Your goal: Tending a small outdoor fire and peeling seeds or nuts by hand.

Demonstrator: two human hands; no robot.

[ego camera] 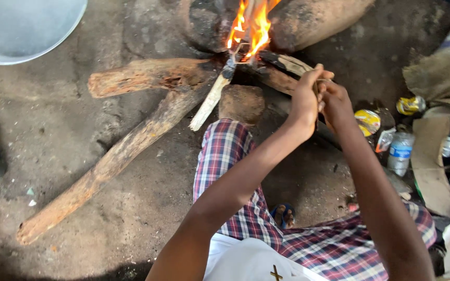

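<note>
Thin stick (323, 79) pinched between both hands, just right of the fire (250, 23); left hand (304, 99) & right hand (334, 101) closed on it, pressed together, prob. to bend it; logs (131, 143) fan out from flames; bottle (400, 152) & cans farther right.

The dirt floor (74, 135) carries a fire (250, 23) fed by several logs (131, 140), with a small stone (241, 103) beside them. A metal basin (24, 26) sits at the top left. Plastic bottles (400, 152), cardboard scraps (430, 161) and wrappers (368, 120) litter the right side.
</note>
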